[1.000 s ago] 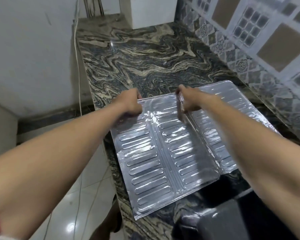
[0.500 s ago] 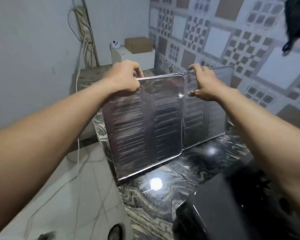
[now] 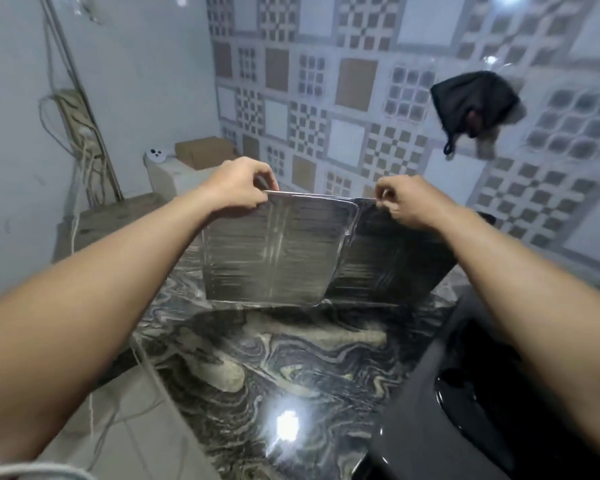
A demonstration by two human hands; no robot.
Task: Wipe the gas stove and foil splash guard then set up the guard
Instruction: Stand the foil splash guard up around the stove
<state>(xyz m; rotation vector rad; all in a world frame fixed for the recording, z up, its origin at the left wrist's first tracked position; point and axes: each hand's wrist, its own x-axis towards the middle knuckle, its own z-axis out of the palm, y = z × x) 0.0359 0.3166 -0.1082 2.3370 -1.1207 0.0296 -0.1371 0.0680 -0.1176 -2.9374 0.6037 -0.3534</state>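
Observation:
The silver foil splash guard [image 3: 274, 251] stands upright on the marbled countertop [image 3: 257, 368], its ribbed panels facing me and its lower edge touching the stone. My left hand [image 3: 238, 188] pinches the top edge of the left panel. My right hand [image 3: 407, 202] pinches the top edge of the right panel, which angles back toward the tiled wall. The black gas stove [image 3: 465, 410] fills the lower right corner, partly behind my right forearm.
A patterned tiled wall [image 3: 326, 98] rises behind the counter, with a black bag [image 3: 471, 102] hanging on it. A white appliance [image 3: 167, 174] with a cardboard box [image 3: 201, 150] sits at the far end. Cables [image 3: 80, 143] hang along the left wall.
The guard went from lying flat on the counter to standing upright, both hands lifting it by its top edge. It has since moved farther back along the counter.

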